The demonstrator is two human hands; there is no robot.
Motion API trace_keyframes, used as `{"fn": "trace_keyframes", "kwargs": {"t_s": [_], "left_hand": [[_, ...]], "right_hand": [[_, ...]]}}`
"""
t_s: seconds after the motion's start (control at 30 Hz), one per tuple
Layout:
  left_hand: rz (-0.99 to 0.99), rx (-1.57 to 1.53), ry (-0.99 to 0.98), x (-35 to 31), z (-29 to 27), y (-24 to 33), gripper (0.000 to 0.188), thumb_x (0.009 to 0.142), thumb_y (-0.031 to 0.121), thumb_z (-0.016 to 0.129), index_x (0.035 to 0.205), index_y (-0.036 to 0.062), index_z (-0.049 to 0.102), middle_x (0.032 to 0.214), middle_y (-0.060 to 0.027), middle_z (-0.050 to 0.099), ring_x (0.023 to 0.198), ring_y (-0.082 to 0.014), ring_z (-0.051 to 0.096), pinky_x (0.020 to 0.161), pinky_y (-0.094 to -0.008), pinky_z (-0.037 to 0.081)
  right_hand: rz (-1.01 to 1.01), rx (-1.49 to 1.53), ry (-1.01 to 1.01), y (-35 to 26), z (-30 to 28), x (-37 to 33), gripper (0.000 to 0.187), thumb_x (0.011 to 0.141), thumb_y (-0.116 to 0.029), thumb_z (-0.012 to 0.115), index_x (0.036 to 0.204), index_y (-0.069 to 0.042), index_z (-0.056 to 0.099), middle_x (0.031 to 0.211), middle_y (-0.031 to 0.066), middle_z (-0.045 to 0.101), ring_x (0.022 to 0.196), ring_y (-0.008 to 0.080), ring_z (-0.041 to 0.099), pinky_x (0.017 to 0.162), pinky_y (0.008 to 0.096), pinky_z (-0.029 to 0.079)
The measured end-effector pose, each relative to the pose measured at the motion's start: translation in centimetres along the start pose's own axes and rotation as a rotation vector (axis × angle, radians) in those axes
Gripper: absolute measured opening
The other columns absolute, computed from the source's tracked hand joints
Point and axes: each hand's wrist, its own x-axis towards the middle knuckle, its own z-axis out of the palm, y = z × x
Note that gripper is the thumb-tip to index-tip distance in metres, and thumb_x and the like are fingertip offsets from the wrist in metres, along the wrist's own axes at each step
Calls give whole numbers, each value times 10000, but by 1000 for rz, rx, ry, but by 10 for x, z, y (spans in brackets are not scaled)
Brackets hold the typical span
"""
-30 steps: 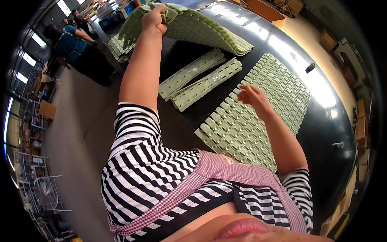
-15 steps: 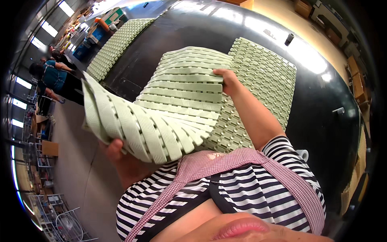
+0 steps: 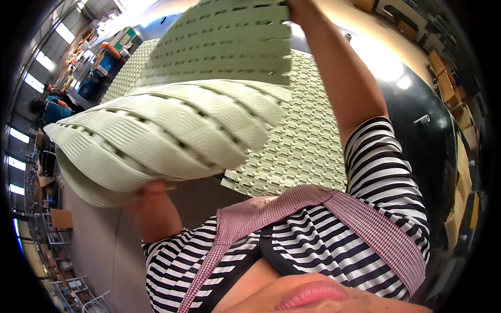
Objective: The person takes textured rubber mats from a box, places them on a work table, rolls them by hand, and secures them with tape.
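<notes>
A pale green slotted plastic mat (image 3: 172, 135) is held up in the air, curled over on itself with its ribbed strips outward at the front. My left hand (image 3: 150, 197), slightly blurred, grips its lower edge at the left, with the fingertips hidden by the mat. Raised high at the top of the view, my right hand (image 3: 298, 11) holds the mat's far right edge; its fingers are partly hidden. Below and behind it, another green mat (image 3: 308, 130) lies flat with its round studs facing up.
The black table (image 3: 438, 99) carries a small grey cylinder (image 3: 422, 120) on the right. One more studded mat (image 3: 131, 62) lies at the far left. Beyond it stand blue bins (image 3: 88, 86), and a person (image 3: 56, 110) in teal is at the left. Cardboard boxes (image 3: 448, 86) line the right side.
My right hand has lifted up and away, raising the mat's far part. My left hand stays low at the left, and the mat now curls more and shows its slotted underside.
</notes>
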Motion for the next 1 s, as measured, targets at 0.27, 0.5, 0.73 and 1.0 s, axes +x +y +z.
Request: {"fn": "trace_keyframes", "kwargs": {"t_s": [0.27,0.5,0.73,1.0], "left_hand": [[-142,-262,-1315,-119,163,-15,639,974,453,625,1417,5,522,1416,-184,581,1276,-320,580,1090,-406,461],[-817,-460,-1684,-139,186,-28,553,1062,386,472,1498,47,467,1476,-176,532,1371,-294,491,1167,-400,356],[-988,72,-1003,-120,127,-134,283,998,226,627,1194,34,695,1109,-114,700,1016,-198,658,958,-350,507],[-672,887,-951,-137,138,-184,616,880,458,715,1307,20,637,1319,-197,559,1153,-388,587,1015,-465,482]], "right_hand": [[356,-305,420,-98,-188,-107,489,905,-261,712,1300,2,592,1135,165,719,997,297,706,868,418,576],[581,-1155,112,38,-238,-274,750,901,-504,730,1473,-66,520,1526,214,480,1418,359,446,1155,430,373],[363,-1406,571,90,-208,-480,729,879,-286,762,1494,-41,458,1540,237,432,1435,391,391,1190,434,319],[639,-564,903,96,-233,-486,812,907,-276,769,1499,72,334,1397,233,546,1243,289,575,1030,402,467]]}}
